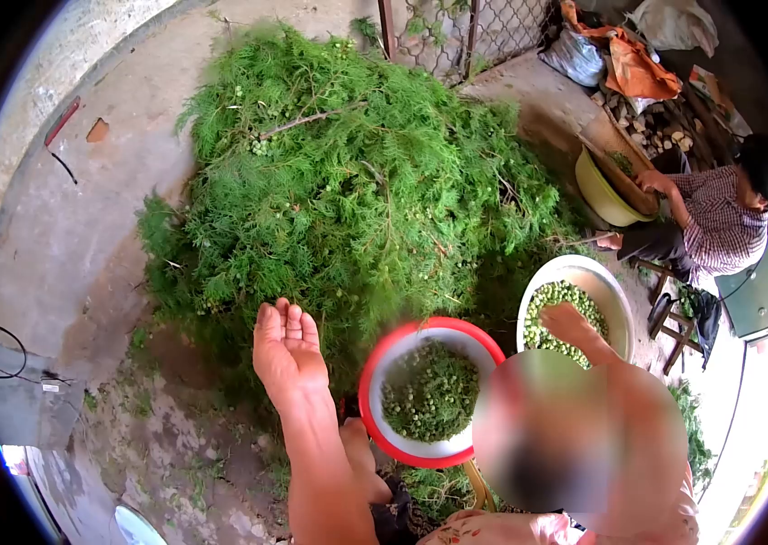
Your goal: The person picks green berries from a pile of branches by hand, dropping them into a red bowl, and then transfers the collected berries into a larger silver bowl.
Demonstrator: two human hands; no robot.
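Note:
My left hand (290, 354) is raised palm up at the front edge of a heap of green conifer branches (348, 182). Its fingers are loosely bent and apart, and nothing shows in the palm. To its right stands a red-rimmed basin (372, 372) with green sprigs and small round cones (429, 391) inside. Over a white basin (622, 313) my right hand (566, 322) is closed, just above many loose green cones (552, 298). Whatever its fingers hold is hidden. A blurred patch covers part of the view below that arm.
At the right a person (724, 218) sits on a low stool, hands at a yellow basin (597, 195). Behind are firewood (652, 132), an orange sack (638, 68) and a metal lattice gate (511, 36). A cable (16, 350) hangs at the left.

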